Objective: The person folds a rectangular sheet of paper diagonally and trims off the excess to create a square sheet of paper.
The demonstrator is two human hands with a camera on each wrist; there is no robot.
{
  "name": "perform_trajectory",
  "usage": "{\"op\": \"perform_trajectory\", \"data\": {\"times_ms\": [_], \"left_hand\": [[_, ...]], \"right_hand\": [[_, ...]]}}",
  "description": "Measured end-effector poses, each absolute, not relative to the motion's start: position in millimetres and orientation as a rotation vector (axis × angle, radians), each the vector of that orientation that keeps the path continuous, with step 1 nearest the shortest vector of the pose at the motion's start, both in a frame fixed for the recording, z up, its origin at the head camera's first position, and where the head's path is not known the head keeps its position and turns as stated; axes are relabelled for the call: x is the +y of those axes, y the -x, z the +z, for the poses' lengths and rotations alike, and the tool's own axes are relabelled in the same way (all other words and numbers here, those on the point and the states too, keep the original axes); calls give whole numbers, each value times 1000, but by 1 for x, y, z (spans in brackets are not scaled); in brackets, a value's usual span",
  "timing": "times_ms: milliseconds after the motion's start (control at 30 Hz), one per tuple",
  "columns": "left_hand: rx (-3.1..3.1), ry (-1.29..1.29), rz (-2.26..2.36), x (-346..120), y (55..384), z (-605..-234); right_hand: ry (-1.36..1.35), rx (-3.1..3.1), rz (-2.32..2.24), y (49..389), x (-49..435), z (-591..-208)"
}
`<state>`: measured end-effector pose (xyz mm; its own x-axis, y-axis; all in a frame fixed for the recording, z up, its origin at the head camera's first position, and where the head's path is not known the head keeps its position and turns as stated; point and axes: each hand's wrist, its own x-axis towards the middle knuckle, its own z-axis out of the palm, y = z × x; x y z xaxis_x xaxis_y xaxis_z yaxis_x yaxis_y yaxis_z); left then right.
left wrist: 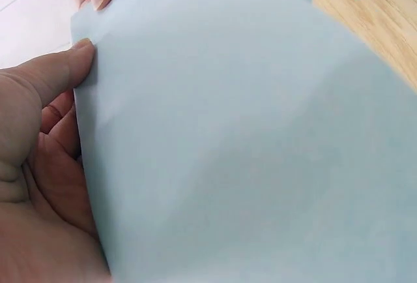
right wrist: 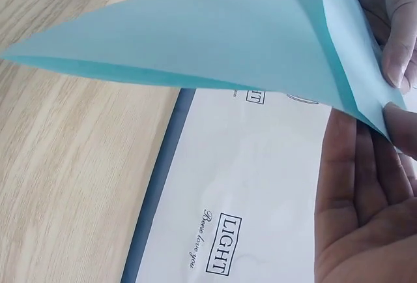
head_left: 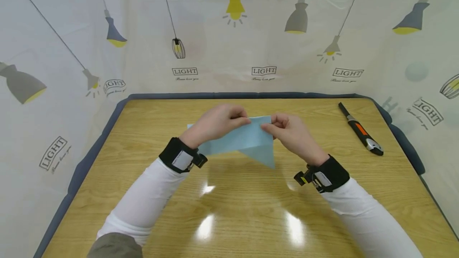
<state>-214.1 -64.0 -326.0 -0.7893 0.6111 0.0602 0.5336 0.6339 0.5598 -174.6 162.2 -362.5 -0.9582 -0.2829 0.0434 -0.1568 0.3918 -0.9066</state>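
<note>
A sheet of light blue paper point(head_left: 229, 140), folded over on itself, is held up above the table by both hands. My left hand point(head_left: 220, 122) pinches its upper edge near the middle, thumb point(left wrist: 81, 61) on the near face and fingers behind. At the upper right corner my right hand point(head_left: 290, 132) pinches the paper between thumb and fingers. A pointed flap hangs down below the right hand. In the right wrist view the folded layers of the paper point(right wrist: 195, 35) stand slightly apart, narrowing to a tip on the left.
A black and grey utility lighter with an orange patch point(head_left: 360, 130) lies on the wooden table point(head_left: 236, 202) at the right. Dark blue padded edging point(head_left: 222, 95) borders the table. Behind it hangs a pale curtain point(head_left: 215, 31) printed with lamps.
</note>
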Motion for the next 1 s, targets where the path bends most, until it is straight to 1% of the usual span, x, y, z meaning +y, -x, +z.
{"op": "perform_trajectory", "data": {"times_ms": [233,533,1000], "left_hand": [[2737,-1017,822,-54,217,-325],[2848,-1023,724,-36,211,-322],[2608,-1058,796,-56,219,-324]], "right_hand": [[431,2624,-1554,163,153,-347],[473,2611,-1594,163,150,-349],[469,2573,-1665,164,156,-358]]}}
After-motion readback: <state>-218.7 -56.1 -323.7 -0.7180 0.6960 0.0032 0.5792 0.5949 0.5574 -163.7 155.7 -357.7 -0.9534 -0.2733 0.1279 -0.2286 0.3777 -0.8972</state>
